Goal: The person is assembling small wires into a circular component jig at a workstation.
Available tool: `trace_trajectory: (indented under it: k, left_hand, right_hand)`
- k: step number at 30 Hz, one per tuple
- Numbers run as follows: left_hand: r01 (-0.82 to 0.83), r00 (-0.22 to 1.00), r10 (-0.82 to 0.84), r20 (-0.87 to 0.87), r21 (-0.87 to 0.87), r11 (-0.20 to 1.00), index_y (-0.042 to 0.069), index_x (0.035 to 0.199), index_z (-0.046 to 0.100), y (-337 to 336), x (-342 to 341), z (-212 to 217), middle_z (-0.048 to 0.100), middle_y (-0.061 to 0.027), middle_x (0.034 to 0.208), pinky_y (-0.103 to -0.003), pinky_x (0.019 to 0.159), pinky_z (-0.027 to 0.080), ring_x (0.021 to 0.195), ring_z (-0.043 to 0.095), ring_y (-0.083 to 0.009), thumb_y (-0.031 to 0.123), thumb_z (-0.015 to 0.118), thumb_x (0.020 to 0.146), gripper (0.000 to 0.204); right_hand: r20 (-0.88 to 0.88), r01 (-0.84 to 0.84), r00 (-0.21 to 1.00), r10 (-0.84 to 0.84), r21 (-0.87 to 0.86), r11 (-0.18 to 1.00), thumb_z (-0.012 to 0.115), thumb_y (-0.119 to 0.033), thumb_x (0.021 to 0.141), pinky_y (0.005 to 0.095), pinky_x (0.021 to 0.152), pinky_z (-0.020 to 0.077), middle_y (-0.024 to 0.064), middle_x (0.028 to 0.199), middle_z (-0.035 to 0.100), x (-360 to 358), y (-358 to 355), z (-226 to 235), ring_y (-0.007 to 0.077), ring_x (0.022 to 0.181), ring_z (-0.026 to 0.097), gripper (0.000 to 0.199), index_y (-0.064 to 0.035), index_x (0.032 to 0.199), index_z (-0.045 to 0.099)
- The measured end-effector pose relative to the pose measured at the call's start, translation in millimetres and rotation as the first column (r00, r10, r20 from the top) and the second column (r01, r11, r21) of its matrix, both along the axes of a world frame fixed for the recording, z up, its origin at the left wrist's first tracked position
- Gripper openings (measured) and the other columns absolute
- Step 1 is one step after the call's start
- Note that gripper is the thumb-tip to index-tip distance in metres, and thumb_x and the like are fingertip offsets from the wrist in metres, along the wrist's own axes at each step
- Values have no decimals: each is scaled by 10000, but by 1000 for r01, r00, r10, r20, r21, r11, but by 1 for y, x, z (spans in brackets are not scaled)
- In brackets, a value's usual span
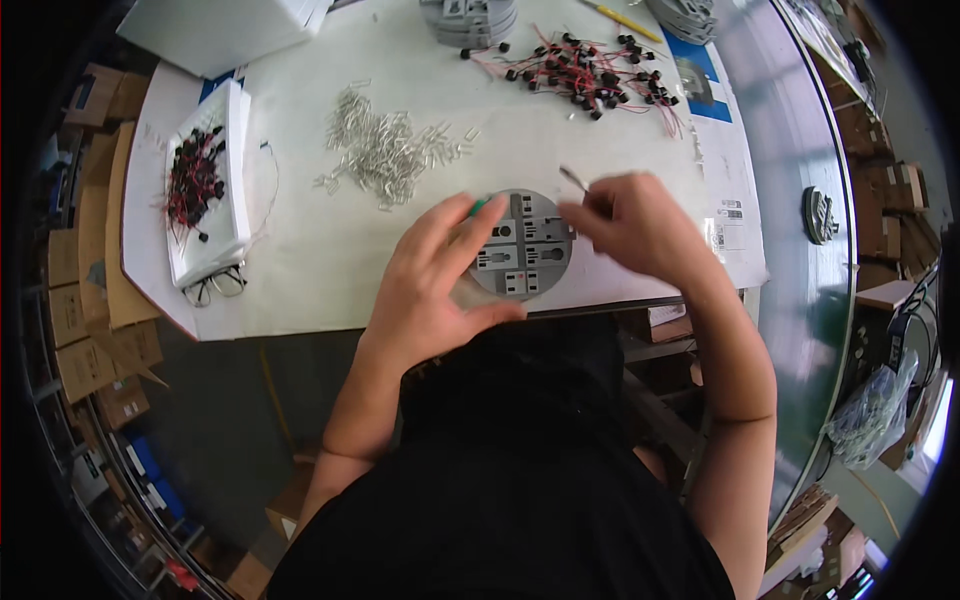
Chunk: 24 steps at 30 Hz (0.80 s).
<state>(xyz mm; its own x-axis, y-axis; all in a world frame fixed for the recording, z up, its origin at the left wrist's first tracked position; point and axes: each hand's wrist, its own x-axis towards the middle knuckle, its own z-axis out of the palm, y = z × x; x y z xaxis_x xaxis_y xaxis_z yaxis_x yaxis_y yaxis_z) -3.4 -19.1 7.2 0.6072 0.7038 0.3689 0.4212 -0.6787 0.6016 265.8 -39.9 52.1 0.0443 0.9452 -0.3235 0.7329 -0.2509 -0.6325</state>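
Observation:
A grey round plate (517, 256) with slots and recessed compartments lies near the table's front edge. My left hand (425, 270) curves around its left side, thumb at the near rim and fingertips on the upper left part. A small green thing (478, 207) shows by those fingertips; its kind is unclear. Over the plate's right edge, my right hand (640, 225) is closed on a thin metal tool (572, 178), whose slim end sticks out toward the upper left. The rest of the tool is hidden in the fingers.
Small clear tubes (385, 150) are heaped left of centre. Black parts with red wires (590, 75) are spread at the back right, near a yellow pen (625, 20) and stacked grey plates (470, 20). A white tray (238, 165) holds more wired parts; glasses (215, 287) lie below it.

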Motion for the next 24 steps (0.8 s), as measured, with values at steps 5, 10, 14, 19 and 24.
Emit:
trace_trajectory:
  k: [5,10,14,19,24]
  left_hand:
    - [55,998,-55,7,-21,998,123,1517,631,5,2,-14,616,-125,1360,-475,1086,524,1250,632,-341,435,986,663,975]
    - [42,998,-41,52,-34,999,116,1496,647,5,0,-13,626,-118,1356,-457,1039,541,1200,649,-327,385,971,718,885]
    - [-32,982,46,181,-82,996,101,1406,713,9,-4,-11,661,-115,1251,-443,983,561,1133,669,-321,310,945,777,702]
    - [-119,913,131,385,-54,991,56,1250,787,35,-7,3,708,-139,1142,-427,937,579,1076,702,-315,221,921,820,480]
    - [-153,951,61,302,291,945,41,1156,813,48,0,39,734,-138,1092,-393,892,586,1058,718,-305,158,914,834,357]
  right_hand:
    - [194,118,950,-244,499,858,813,-276,936,382,771,552,143,909,774,32,57,-28,221,769,712,301,8,1022,761]
    - [316,-63,936,-157,587,807,819,-267,951,366,670,530,107,1001,789,48,62,-51,181,680,666,295,-20,1106,771]
    - [-137,418,908,-396,352,838,781,-211,1001,288,556,468,90,1041,778,20,33,-11,101,585,577,244,-9,1137,761]
    - [-672,449,703,-233,165,878,730,-123,1043,198,482,376,109,1000,767,1,7,0,29,532,479,196,33,1161,727]
    - [-783,330,601,-159,62,942,747,-121,1043,190,466,363,113,922,781,-22,-4,4,18,519,473,211,48,1168,727]
